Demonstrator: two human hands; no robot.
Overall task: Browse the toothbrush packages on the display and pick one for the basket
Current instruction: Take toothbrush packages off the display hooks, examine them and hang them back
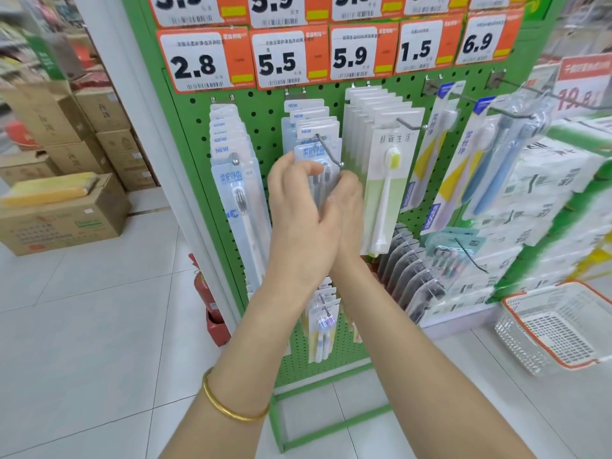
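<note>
Clear blue-labelled toothbrush package [312, 154], upright

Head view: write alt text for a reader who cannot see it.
Left hand and right hand grip the front toothbrush package on a green pegboard under price tags. A white basket sits on the floor nearby.

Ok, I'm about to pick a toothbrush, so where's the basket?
Head view, lower right: the basket sits on the floor, right of the green display, below the stacked white packs.
</note>
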